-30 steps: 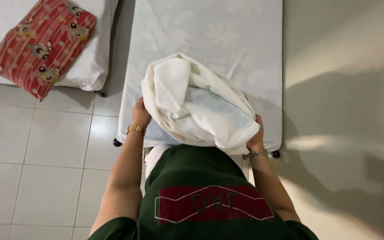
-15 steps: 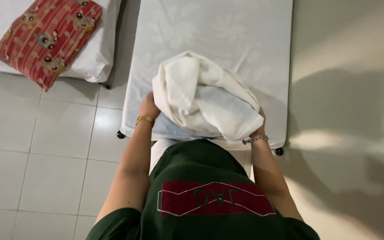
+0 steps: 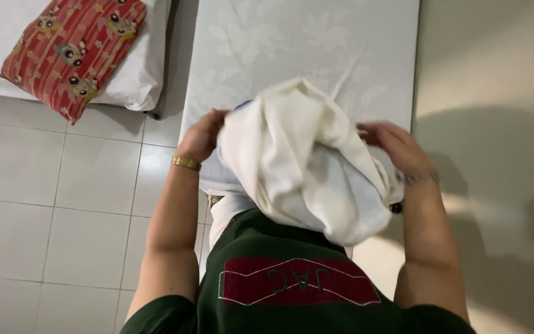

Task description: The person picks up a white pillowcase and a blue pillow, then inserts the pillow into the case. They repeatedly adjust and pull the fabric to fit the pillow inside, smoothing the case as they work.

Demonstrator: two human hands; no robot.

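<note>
The left hand (image 3: 202, 135) grips the white cloth (image 3: 304, 161) tight, while the right hand (image 3: 397, 145) rests open on it, both arms bent.

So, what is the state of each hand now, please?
Left hand: closed, its grip on the white cloth.
Right hand: open, fingers spread, resting on the cloth.

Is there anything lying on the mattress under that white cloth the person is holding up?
Nothing visible. The white cloth is gripped by the left hand, with the right hand beside it, and the mattress shows only its patterned cover.
</note>
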